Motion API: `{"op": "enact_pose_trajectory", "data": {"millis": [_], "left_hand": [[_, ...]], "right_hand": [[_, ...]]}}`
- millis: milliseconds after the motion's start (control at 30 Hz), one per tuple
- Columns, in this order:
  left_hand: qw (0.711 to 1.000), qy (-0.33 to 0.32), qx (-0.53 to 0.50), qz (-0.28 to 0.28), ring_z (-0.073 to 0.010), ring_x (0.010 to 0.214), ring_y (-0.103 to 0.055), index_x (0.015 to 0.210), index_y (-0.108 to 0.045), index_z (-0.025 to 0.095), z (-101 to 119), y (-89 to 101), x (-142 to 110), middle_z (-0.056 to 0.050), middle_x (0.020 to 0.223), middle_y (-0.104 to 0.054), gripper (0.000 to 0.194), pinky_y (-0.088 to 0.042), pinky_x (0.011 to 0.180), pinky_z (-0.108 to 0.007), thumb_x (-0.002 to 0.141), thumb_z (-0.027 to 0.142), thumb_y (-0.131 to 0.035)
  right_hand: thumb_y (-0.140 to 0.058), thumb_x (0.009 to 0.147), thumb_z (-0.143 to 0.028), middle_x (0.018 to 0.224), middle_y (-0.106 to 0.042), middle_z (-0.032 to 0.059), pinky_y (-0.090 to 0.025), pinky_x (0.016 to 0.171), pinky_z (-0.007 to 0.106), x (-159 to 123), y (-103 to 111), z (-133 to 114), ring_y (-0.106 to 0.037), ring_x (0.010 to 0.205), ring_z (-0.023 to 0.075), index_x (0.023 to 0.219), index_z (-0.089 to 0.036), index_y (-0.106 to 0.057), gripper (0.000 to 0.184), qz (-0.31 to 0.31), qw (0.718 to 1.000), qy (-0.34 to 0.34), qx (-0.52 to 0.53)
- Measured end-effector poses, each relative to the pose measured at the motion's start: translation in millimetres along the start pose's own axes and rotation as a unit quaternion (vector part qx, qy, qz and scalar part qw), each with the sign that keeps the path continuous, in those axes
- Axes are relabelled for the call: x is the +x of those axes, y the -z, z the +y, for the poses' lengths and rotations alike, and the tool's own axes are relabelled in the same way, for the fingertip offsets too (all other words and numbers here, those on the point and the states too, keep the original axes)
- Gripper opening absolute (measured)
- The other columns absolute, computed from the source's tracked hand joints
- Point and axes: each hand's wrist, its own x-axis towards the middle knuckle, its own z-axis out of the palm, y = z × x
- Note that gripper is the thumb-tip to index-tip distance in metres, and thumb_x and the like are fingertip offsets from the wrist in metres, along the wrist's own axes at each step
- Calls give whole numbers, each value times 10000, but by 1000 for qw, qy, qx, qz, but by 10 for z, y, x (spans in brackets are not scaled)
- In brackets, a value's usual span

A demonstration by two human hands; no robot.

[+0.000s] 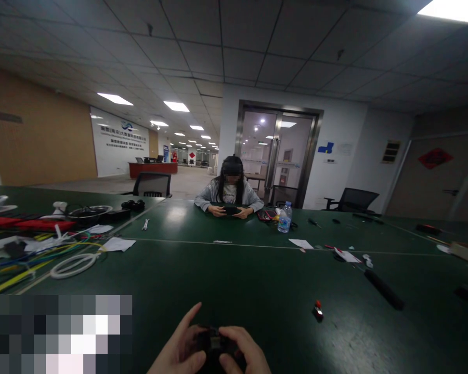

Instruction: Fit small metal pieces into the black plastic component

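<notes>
Near the bottom edge of the head view, a small black object (215, 342) with a lighter patch in its middle sits between my hands. My left hand (179, 345) grips it from the left, thumb against its near side and index finger pointing up and away. From the right, my right hand (246, 349) closes round it with thumb and fingers. The object's kind is too dark to make out, and its lower part runs toward the frame's edge. To the right of my hands, a small metal piece with a red-orange top (318, 310) lies on the green table (281, 291).
Across the table sits a person (231, 189) holding a dark object. A water bottle (284, 217) stands near them. Cables (74, 264) and papers (117, 244) crowd the left; a long black bar (384, 289) lies right. A wrench (145, 224) lies farther back.
</notes>
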Motion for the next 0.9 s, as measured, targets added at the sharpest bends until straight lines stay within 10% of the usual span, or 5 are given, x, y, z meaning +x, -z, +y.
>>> {"op": "enact_pose_trajectory", "data": {"millis": [200, 900], "left_hand": [[1000, 9, -5, 14, -290, 1006, -559, 1092, -527, 289, -33, 4, 2, -56, 1031, -643, 508, -353, 879, -418, 645, 443, -714], [1000, 26, -10, -11, -289, 1032, -566, 1043, -538, 264, 113, -45, -4, -49, 1001, -674, 455, -358, 900, -433, 652, 405, -724]], "right_hand": [[-551, 742, -193, 1098, -604, 46, -482, 756, 300, -12, 37, -78, -597, 919, 210, 1080, -295, -597, 356, -22, 1000, 3, -5], [-535, 766, -230, 1108, -594, 63, -478, 710, 284, -39, -5, -93, -593, 929, 209, 1069, -275, -601, 313, 16, 1000, -8, 14]]}}
